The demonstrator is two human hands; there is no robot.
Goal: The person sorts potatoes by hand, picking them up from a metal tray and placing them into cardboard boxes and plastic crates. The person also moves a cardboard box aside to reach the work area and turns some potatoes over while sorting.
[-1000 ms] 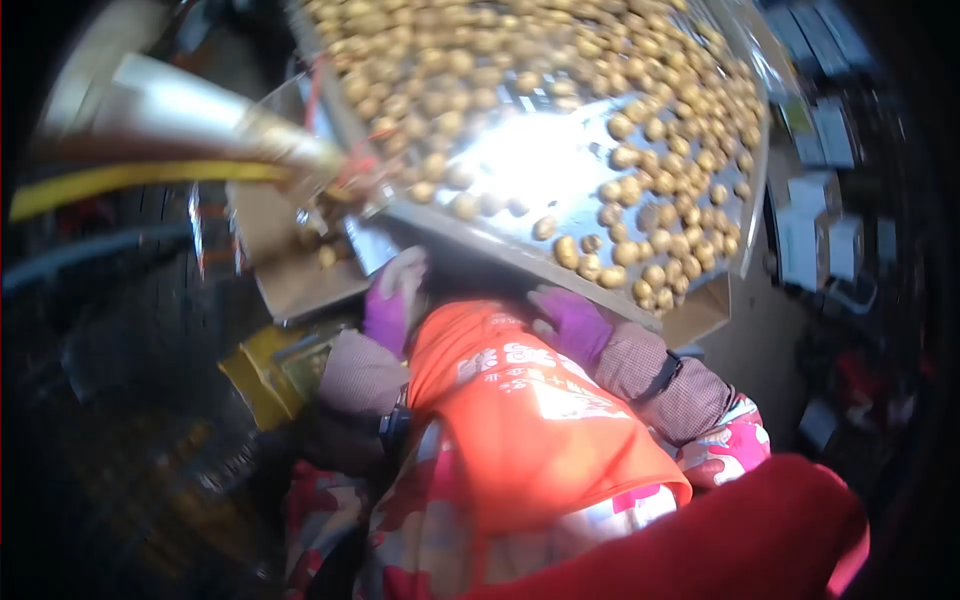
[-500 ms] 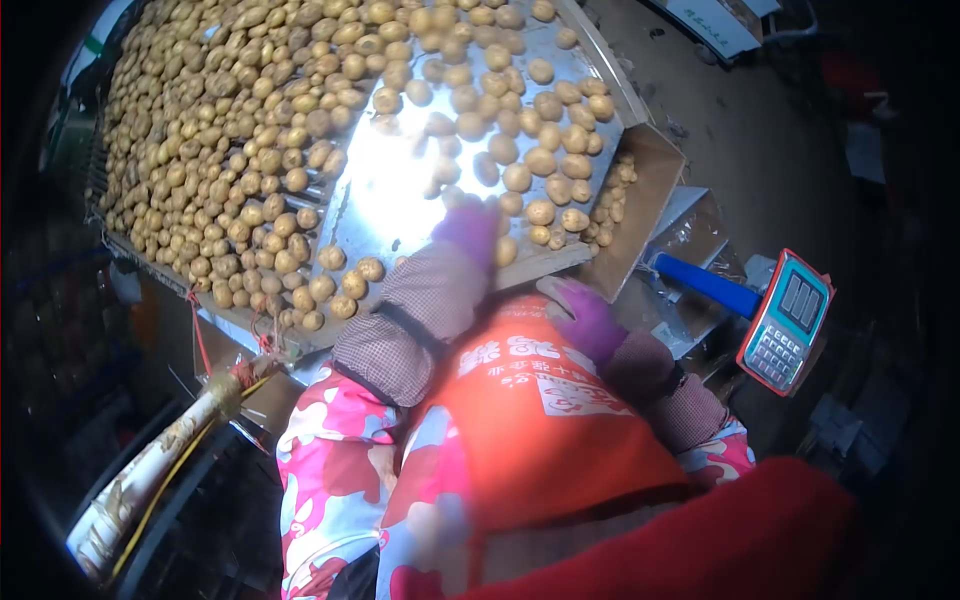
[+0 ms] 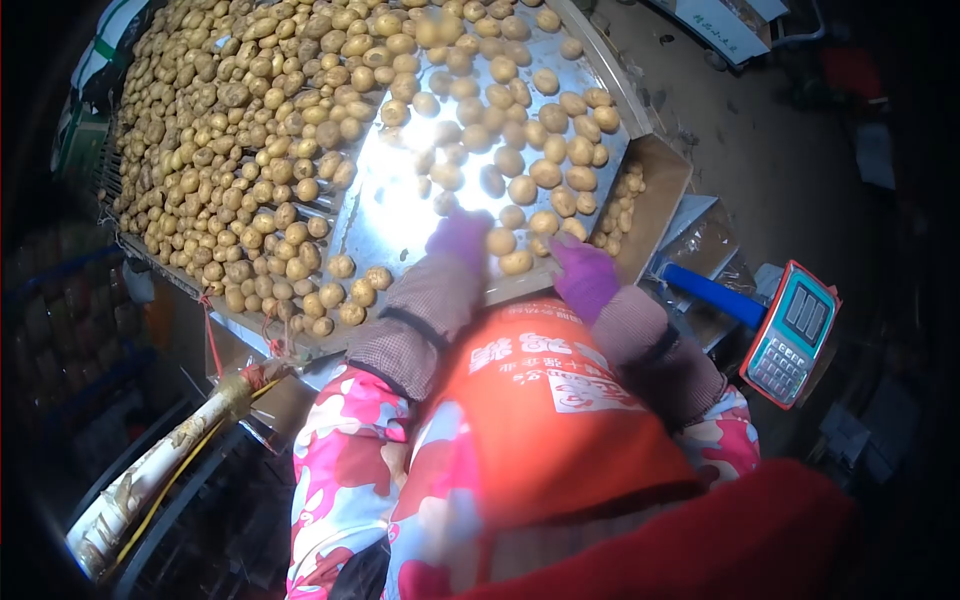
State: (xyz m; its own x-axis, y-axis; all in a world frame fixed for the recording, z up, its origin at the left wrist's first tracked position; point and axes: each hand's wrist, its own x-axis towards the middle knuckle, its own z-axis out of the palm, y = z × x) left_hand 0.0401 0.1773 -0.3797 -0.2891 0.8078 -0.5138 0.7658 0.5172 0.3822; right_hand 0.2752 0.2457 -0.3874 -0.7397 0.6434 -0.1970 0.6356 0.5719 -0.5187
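Note:
Many potatoes (image 3: 230, 150) cover the slatted left part of a sorting table, and looser ones lie on its shiny metal sheet (image 3: 385, 215). My left hand (image 3: 462, 238), in a purple glove, is over the sheet beside a few potatoes; its fingers blur in the glare. At the table's near edge, my right hand (image 3: 583, 272), gloved in purple too, reaches toward potatoes close to the box, its fingertips beside one of them. Whether either hand grips a potato is not clear. The open cardboard box (image 3: 660, 195) at the table's right end contains potatoes.
A scale display with keys (image 3: 790, 335) stands on a blue arm (image 3: 712, 295) at the right. Plastic-lined boxes (image 3: 700, 240) sit below it. A taped white pole (image 3: 150, 475) is at the lower left. Another carton (image 3: 715, 25) lies at the upper right.
My right hand has moved up from the apron's top to the potatoes at the table edge. My left hand has shifted slightly down and left. The whole view has shifted a little.

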